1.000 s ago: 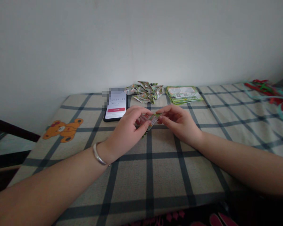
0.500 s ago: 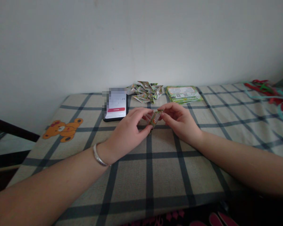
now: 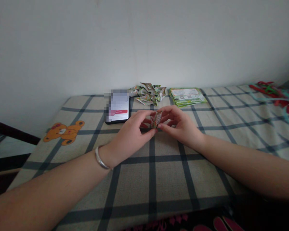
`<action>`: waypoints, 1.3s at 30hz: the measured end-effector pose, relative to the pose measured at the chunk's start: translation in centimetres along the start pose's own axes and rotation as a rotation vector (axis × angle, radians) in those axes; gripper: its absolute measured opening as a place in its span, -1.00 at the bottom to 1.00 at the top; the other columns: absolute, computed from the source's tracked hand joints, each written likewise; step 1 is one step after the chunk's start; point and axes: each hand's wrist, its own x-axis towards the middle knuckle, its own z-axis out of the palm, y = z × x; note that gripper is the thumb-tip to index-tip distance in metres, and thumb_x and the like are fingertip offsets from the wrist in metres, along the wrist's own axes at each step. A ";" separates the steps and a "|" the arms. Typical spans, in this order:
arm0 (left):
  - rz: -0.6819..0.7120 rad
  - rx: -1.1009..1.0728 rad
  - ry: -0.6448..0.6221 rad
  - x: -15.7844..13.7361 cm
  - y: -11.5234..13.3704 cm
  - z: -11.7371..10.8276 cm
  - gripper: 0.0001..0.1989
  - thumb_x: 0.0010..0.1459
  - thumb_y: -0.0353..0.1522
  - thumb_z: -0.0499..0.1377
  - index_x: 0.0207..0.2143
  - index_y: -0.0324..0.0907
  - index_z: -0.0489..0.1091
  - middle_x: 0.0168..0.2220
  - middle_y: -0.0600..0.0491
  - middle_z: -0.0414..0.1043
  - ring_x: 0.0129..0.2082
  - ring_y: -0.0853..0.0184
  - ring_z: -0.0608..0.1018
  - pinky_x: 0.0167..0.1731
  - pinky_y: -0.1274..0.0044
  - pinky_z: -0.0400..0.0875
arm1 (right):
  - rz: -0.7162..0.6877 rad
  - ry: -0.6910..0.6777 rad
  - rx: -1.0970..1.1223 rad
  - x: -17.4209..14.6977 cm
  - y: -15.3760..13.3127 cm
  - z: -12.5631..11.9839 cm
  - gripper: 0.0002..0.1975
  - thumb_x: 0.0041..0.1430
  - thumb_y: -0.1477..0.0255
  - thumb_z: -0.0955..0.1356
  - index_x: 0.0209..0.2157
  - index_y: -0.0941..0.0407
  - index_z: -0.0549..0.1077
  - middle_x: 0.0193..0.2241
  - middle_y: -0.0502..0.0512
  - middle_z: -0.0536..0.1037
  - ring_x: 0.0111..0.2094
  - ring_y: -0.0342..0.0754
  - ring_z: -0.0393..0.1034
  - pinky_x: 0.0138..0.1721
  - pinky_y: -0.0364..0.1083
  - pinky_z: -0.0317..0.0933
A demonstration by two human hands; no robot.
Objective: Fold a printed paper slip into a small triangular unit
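Observation:
Between my two hands, just above the checked tablecloth, is a small folded piece of printed paper (image 3: 156, 119), green, white and orange. My left hand (image 3: 135, 130), with a silver bangle at the wrist, pinches it from the left between thumb and fingers. From the other side, the thumb and fingers of my right hand (image 3: 183, 126) close on its right edge. Behind them lies a pile of similar folded pieces (image 3: 148, 93) with pointed ends. To the right of that pile rests a stack of flat green and white printed leaflets (image 3: 188, 96).
A phone (image 3: 119, 107) with a lit, partly blurred screen lies left of the pile. An orange bear figure (image 3: 64, 132) is on the checked cloth (image 3: 135, 186) at the left. Red and teal ribbons (image 3: 276, 96) lie far right. A pale wall (image 3: 144, 41) rises behind.
My right hand has moved slightly left, closer to my left hand. The folded paper has turned more upright and its right end is drawn in. The phone's screen picture has changed.

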 end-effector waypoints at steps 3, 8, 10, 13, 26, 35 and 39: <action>-0.058 -0.099 -0.002 0.0 -0.4 0.2 -0.52 0.09 -0.43 0.25 0.08 -0.17 0.27 0.04 -0.08 0.39 -0.13 0.30 0.56 -0.09 0.38 0.55 | 0.003 -0.030 -0.008 -0.1 0.0 0.1 -0.64 0.07 0.45 0.43 -0.10 0.06 0.29 -0.23 0.03 0.49 -0.29 -0.15 0.47 -0.55 -0.23 0.25; -0.055 -0.149 -0.001 0.0 -0.8 0.3 -0.52 0.09 -0.42 0.25 0.07 -0.15 0.26 0.05 -0.09 0.38 -0.10 0.28 0.57 -0.03 0.32 0.53 | 0.019 -0.048 -0.015 -0.2 0.3 0.1 -0.65 0.11 0.45 0.40 -0.07 0.05 0.28 -0.21 0.03 0.49 -0.28 -0.14 0.49 -0.53 -0.23 0.30; -0.047 -0.154 0.003 0.0 -0.9 0.3 -0.53 0.09 -0.42 0.25 0.07 -0.15 0.27 0.05 -0.10 0.38 -0.09 0.27 0.57 -0.02 0.32 0.53 | 0.027 -0.049 -0.014 -0.2 0.4 0.1 -0.64 0.12 0.45 0.40 -0.05 0.05 0.28 -0.19 0.04 0.50 -0.28 -0.14 0.50 -0.53 -0.22 0.31; -0.039 -0.171 -0.005 0.1 -0.9 0.3 -0.54 0.10 -0.43 0.24 0.07 -0.14 0.27 0.03 -0.08 0.41 -0.08 0.27 0.57 -0.01 0.33 0.52 | 0.018 -0.039 -0.010 -0.2 0.4 0.0 -0.63 0.11 0.47 0.39 -0.04 0.05 0.29 -0.15 0.06 0.49 -0.29 -0.15 0.50 -0.51 -0.23 0.33; -0.083 -0.276 -0.052 0.2 -1.1 0.1 -0.57 0.07 -0.46 0.23 0.03 -0.16 0.30 -0.02 -0.05 0.47 -0.08 0.27 0.58 0.01 0.32 0.50 | 0.003 0.006 0.057 -0.1 1.2 0.0 -0.75 0.07 0.52 0.37 -0.16 0.08 0.40 -0.27 0.02 0.54 -0.31 -0.14 0.52 -0.36 -0.15 0.43; -0.016 -0.108 -0.082 0.2 -1.3 -0.2 -0.56 0.11 -0.41 0.22 0.07 -0.17 0.30 0.06 -0.08 0.42 0.05 0.23 0.50 0.12 0.28 0.40 | -0.020 -0.015 -0.062 -0.1 0.8 -0.4 -0.71 0.06 0.57 0.33 -0.14 0.12 0.42 -0.24 0.09 0.56 -0.27 -0.10 0.52 -0.25 -0.08 0.44; 0.005 -0.076 -0.092 0.2 -1.6 -0.1 -0.55 0.12 -0.39 0.21 0.08 -0.20 0.29 0.03 -0.09 0.44 0.03 0.23 0.51 0.11 0.28 0.40 | -0.045 -0.030 -0.109 -0.1 0.7 -0.4 -0.67 0.04 0.58 0.33 -0.10 0.13 0.40 -0.25 0.09 0.56 -0.30 -0.11 0.51 -0.28 -0.10 0.43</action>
